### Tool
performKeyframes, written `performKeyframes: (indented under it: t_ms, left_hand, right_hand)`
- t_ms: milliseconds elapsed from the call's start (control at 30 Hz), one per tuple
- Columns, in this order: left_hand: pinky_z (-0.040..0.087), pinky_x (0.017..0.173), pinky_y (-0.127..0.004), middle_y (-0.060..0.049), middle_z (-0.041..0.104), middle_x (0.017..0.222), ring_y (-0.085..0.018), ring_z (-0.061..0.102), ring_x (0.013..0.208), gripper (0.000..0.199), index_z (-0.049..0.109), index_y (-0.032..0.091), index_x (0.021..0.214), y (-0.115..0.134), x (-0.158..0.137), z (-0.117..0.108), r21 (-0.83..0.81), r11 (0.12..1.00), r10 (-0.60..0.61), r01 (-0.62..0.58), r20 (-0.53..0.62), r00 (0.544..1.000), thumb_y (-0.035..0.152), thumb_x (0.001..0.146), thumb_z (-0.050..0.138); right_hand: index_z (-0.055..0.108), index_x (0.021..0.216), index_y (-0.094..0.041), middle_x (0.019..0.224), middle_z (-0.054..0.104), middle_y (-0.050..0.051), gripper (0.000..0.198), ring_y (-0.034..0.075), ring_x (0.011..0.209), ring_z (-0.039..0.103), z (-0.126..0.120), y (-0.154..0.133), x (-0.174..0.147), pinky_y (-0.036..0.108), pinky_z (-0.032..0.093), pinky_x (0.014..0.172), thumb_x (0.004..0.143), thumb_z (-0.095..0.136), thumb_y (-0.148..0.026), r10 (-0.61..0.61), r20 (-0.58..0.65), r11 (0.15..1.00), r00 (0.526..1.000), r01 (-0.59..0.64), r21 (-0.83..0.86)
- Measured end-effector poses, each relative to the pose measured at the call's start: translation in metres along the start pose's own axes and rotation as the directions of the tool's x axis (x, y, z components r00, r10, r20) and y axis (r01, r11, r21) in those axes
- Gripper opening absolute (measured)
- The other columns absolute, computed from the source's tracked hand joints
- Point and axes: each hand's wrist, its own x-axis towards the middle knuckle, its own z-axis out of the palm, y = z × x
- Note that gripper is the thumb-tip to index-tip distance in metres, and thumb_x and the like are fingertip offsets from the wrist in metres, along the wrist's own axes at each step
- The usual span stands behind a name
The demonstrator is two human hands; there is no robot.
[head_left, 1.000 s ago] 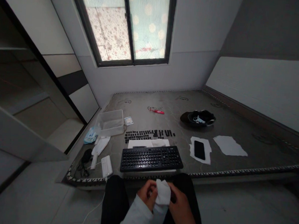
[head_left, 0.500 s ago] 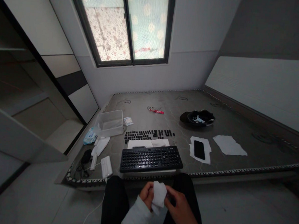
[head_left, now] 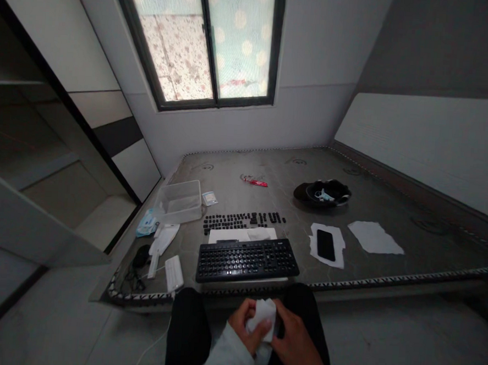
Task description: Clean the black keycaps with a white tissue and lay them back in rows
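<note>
Above my lap, a crumpled white tissue [head_left: 265,314] is held between both hands. My left hand [head_left: 247,325] is closed on its left side, with the thumb pressed across the front. On the right side, my right hand [head_left: 295,334] pinches the tissue's edge, its fingertips partly hidden behind it. A black keyboard [head_left: 247,260] with its keycaps off lies ahead of my hands at the mattress edge, on something white. Behind it, many loose black keycaps [head_left: 229,221] are laid out in rows.
To the right, a phone [head_left: 325,245] rests on white paper, near another paper sheet [head_left: 375,237] and a black cap [head_left: 324,193]. At left stand a clear plastic box [head_left: 179,200], a white power strip [head_left: 174,273] and a cabled black mouse [head_left: 141,255]. A red item [head_left: 255,182] lies farther back.
My left thumb has come across the front of the tissue, which is now bunched more tightly. My right hand has shifted slightly and stays on its right edge.
</note>
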Motion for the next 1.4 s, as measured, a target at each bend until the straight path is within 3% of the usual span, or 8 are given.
performKeyframes:
  t_ms: [200, 400, 633, 800, 1100, 1267, 1400]
  left_hand:
    - [0.037, 0.050, -0.024, -0.001, 0.065, 0.054, -0.013, 0.051, 0.049, 0.049, 0.068, 0.015, 0.066, 0.007, 0.005, -0.010, 0.208, 0.977, -0.041, 0.054, -0.064, 0.997, 0.062, 0.074, 0.059]
    - [0.042, 0.053, -0.026, -0.005, 0.070, 0.061, -0.016, 0.057, 0.055, 0.067, 0.075, 0.012, 0.079, 0.006, 0.005, -0.009, 0.011, 0.996, -0.085, 0.086, -0.103, 0.991, 0.075, 0.069, 0.055]
    - [0.043, 0.054, -0.026, -0.008, 0.073, 0.066, -0.015, 0.057, 0.056, 0.075, 0.076, 0.008, 0.087, 0.003, 0.005, -0.003, -0.124, 0.982, -0.161, 0.145, -0.128, 0.979, 0.077, 0.063, 0.060]
    - [0.045, 0.057, -0.026, -0.008, 0.073, 0.066, -0.015, 0.058, 0.057, 0.071, 0.076, 0.009, 0.083, -0.005, 0.007, 0.002, -0.248, 0.954, -0.214, 0.171, -0.157, 0.964, 0.075, 0.059, 0.065]
    - [0.041, 0.053, -0.023, -0.001, 0.064, 0.060, -0.014, 0.053, 0.056, 0.054, 0.070, 0.014, 0.077, 0.004, 0.001, -0.003, 0.074, 0.992, -0.083, 0.101, -0.209, 0.974, 0.065, 0.077, 0.053]
    - [0.037, 0.050, -0.022, 0.002, 0.059, 0.056, -0.013, 0.051, 0.053, 0.039, 0.066, 0.017, 0.076, 0.018, -0.003, -0.003, 0.263, 0.960, -0.038, 0.099, -0.227, 0.973, 0.052, 0.081, 0.051]
    - [0.040, 0.053, -0.023, 0.000, 0.066, 0.063, -0.014, 0.056, 0.055, 0.031, 0.068, 0.018, 0.083, 0.023, -0.004, -0.004, 0.252, 0.966, -0.015, 0.062, -0.185, 0.983, 0.045, 0.080, 0.053]
  right_hand:
    - [0.069, 0.094, -0.023, 0.088, 0.073, 0.001, 0.030, 0.019, 0.083, 0.065, 0.005, 0.011, -0.002, 0.025, 0.049, 0.078, 0.066, 0.076, -0.031, 0.060, 0.008, 0.998, 0.998, -0.060, 0.011]
    - [0.070, 0.096, -0.022, 0.087, 0.073, 0.002, 0.031, 0.019, 0.081, 0.065, 0.005, 0.008, -0.002, 0.026, 0.049, 0.077, 0.072, 0.072, -0.040, 0.046, 0.007, 0.994, 0.999, -0.047, 0.099]
    - [0.065, 0.104, -0.020, 0.076, 0.069, -0.001, 0.038, 0.016, 0.075, 0.063, 0.003, 0.006, -0.001, 0.026, 0.049, 0.073, 0.070, 0.075, -0.034, 0.034, -0.004, 0.981, 0.999, -0.033, 0.189]
    - [0.065, 0.093, -0.021, 0.080, 0.069, -0.001, 0.027, 0.015, 0.077, 0.064, 0.003, 0.001, -0.004, 0.025, 0.050, 0.074, 0.071, 0.075, -0.034, 0.031, -0.029, 0.986, 0.999, -0.025, 0.166]
    - [0.073, 0.093, -0.026, 0.091, 0.073, 0.004, 0.023, 0.020, 0.086, 0.067, -0.002, 0.001, -0.003, 0.029, 0.052, 0.080, 0.083, 0.064, -0.044, -0.086, -0.078, 0.996, 0.993, 0.085, -0.013]
    - [0.069, 0.088, -0.023, 0.083, 0.072, 0.003, 0.024, 0.018, 0.077, 0.065, 0.003, -0.002, -0.002, 0.028, 0.050, 0.073, 0.085, 0.059, -0.045, -0.006, -0.153, 0.996, 0.988, -0.008, -0.091]
    - [0.069, 0.093, -0.022, 0.078, 0.071, 0.003, 0.029, 0.017, 0.070, 0.062, 0.006, 0.002, 0.000, 0.026, 0.048, 0.069, 0.086, 0.056, -0.047, 0.041, -0.057, 0.995, 0.998, -0.046, -0.087]
